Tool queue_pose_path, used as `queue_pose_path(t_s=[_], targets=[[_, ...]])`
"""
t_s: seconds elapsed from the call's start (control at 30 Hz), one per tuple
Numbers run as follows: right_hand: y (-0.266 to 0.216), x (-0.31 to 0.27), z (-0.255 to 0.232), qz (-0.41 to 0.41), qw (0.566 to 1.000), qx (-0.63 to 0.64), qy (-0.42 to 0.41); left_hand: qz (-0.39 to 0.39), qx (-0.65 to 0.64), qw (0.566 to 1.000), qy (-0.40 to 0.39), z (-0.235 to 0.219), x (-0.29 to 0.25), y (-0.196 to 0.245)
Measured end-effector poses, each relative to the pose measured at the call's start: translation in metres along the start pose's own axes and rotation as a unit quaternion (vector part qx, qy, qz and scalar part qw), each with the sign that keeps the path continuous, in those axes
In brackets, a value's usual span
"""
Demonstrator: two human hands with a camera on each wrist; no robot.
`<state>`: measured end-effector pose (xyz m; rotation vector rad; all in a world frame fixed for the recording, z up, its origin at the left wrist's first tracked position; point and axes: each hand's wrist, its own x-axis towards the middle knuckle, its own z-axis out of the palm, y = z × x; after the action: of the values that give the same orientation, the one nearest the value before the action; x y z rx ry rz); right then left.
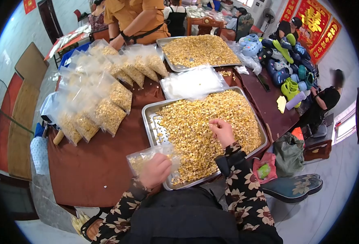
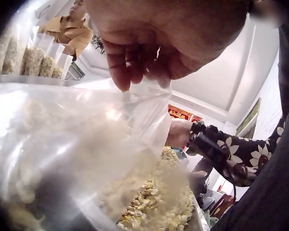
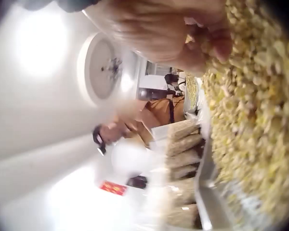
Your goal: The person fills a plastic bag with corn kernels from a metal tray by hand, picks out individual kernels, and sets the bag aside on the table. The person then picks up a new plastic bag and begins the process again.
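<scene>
Standing person [image 1: 137, 18] cut off at head view's top, held bag [image 2: 62, 139] blurred up close

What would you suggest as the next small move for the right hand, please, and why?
I would probably bring the right hand across to the bag that the left hand pinches. The right fingers are curled at the heap of kernels and seem to hold some, while that bag, by the left side of the tray, looks less full than the bags beyond.

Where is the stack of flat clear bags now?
In the head view, the stack lies above centre, between near tray and far tray, right of the filled bags.
</scene>
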<state>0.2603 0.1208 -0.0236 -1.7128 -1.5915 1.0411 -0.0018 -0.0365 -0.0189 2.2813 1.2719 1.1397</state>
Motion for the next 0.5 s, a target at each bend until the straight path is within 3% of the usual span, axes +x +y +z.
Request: queue_pose_path(t_s=[0.03, 0.07, 0.1, 0.13, 0.23, 0.27, 0.33, 0.47, 0.5], targets=[[-0.002, -0.002, 0.0, 0.038, 0.985, 0.146, -0.081, 0.004, 0.006, 1.0, -0.001, 0.001, 0.0, 0.0], [-0.004, -0.006, 0.001, 0.077, 0.941, 0.287, -0.159, 0.0, 0.007, 1.0, -0.003, 0.002, 0.0, -0.001], [-0.008, -0.011, 0.004, 0.102, 0.919, 0.328, -0.193, 0.003, 0.005, 1.0, -0.001, 0.003, 0.0, -0.002], [-0.013, -0.017, 0.009, 0.105, 0.918, 0.329, -0.197, 0.007, 0.003, 1.0, 0.001, 0.003, 0.0, -0.002], [-0.026, -0.031, 0.03, 0.12, 0.874, 0.329, -0.337, 0.004, 0.001, 1.0, -0.006, 0.001, 0.0, -0.002], [-0.029, -0.035, 0.04, 0.121, 0.873, 0.329, -0.338, -0.005, -0.005, 1.0, -0.006, 0.001, -0.001, -0.002], [-0.035, -0.042, 0.057, 0.053, 0.88, 0.241, -0.407, -0.005, -0.007, 1.0, -0.002, 0.003, -0.001, -0.002], [-0.048, -0.054, 0.078, -0.009, 0.892, 0.115, -0.436, -0.005, -0.012, 1.0, 0.008, 0.002, -0.002, -0.002], [-0.054, -0.059, 0.078, -0.027, 0.91, 0.081, -0.407, -0.006, -0.011, 1.0, 0.009, 0.003, -0.003, -0.002]])
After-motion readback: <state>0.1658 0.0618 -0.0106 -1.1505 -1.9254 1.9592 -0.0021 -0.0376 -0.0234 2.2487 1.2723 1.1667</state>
